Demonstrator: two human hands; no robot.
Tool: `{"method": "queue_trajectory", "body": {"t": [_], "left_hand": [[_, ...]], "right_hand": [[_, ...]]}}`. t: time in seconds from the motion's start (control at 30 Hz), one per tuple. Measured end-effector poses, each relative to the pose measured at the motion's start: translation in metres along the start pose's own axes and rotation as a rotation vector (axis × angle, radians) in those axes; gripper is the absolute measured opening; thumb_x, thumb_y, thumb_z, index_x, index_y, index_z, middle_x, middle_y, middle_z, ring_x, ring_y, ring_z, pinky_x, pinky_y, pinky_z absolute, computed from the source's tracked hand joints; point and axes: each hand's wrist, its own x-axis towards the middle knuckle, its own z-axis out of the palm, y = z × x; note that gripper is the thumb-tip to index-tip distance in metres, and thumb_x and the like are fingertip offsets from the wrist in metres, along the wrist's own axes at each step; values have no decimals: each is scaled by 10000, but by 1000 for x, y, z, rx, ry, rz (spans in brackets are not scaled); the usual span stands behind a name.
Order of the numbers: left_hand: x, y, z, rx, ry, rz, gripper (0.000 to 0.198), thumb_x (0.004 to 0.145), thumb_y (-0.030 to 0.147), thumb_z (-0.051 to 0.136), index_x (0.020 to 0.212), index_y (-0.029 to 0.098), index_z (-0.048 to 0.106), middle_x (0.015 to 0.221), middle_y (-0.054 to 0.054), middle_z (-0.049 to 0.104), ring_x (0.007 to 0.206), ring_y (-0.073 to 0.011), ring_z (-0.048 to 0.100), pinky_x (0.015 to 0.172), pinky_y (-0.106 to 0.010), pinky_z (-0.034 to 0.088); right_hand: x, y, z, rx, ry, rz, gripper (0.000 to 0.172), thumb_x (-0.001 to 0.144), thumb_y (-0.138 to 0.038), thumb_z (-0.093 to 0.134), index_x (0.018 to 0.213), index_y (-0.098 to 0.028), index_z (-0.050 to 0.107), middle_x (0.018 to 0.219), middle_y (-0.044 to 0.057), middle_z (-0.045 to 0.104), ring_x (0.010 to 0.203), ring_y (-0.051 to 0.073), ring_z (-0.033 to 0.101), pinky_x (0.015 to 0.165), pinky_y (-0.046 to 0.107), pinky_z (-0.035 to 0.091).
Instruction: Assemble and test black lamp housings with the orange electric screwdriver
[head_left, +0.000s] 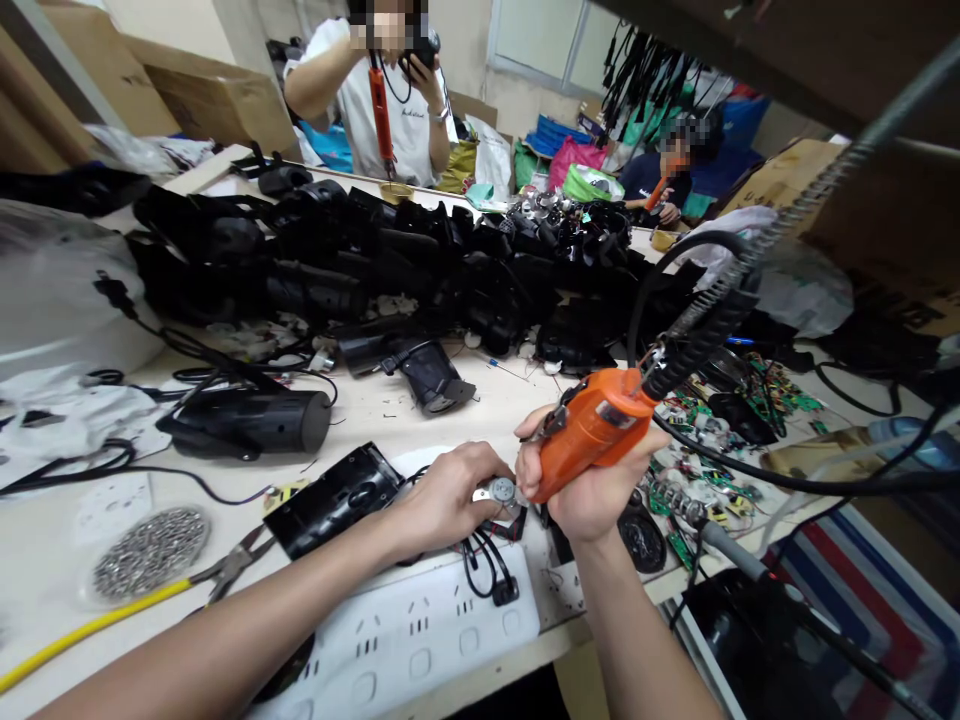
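Note:
My right hand (pixel 592 490) is wrapped around an orange electric screwdriver (pixel 592 425), which hangs from a coiled spring and points down and left. Its tip is hidden behind my fingers. Between the fingers of my left hand (pixel 457 490) is a small round silver motor (pixel 501 490) with a metal tab, right beside the screwdriver's lower end. An open black housing half (pixel 337 500) lies just left of that hand. Black leads with a plug (pixel 505 590) run beneath it, over a white power strip (pixel 420 640).
A dish of small screws (pixel 150 550) and yellow-handled pliers (pixel 97 632) lie at left, near a black cylindrical lamp housing (pixel 247 422). Black housings (pixel 480 290) pile across the back. Circuit boards (pixel 772 400) crowd the right. Two people (pixel 397 110) work opposite.

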Motion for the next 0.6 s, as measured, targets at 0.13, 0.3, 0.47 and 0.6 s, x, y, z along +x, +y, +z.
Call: {"method": "queue_trajectory", "body": {"t": [0.13, 0.3, 0.47, 0.6], "left_hand": [[1, -2, 1, 3, 12, 2, 189, 746, 188, 702, 924, 185, 640, 927, -32, 624, 912, -201, 565, 802, -300, 431], [2, -7, 3, -28, 47, 58, 145, 739, 167, 691, 876, 208, 663, 927, -12, 640, 922, -189, 579, 828, -295, 439], [0, -5, 3, -69, 62, -35, 193, 707, 186, 705, 888, 196, 637, 945, -19, 644, 889, -199, 601, 774, -287, 465], [1, -6, 4, -75, 68, -64, 200, 697, 210, 717, 870, 188, 620, 940, -22, 644, 871, -204, 612, 764, -288, 470]], "right_hand": [[-2, -6, 3, 17, 58, -16, 813, 664, -904, 382, 743, -153, 685, 391, 25, 495, 289, 133, 389, 306, 228, 295], [-6, -20, 24, 29, 72, -156, 844, 659, -919, 384, 759, -133, 674, 424, 36, 532, 321, 167, 449, 329, 265, 351], [-2, -10, 34, -31, 14, -95, 862, 634, -953, 325, 772, -176, 671, 413, 19, 526, 304, 171, 430, 324, 290, 373], [1, 4, 31, 9, 20, -116, 846, 657, -934, 347, 786, -163, 671, 430, 20, 525, 311, 161, 427, 330, 275, 359]]}}
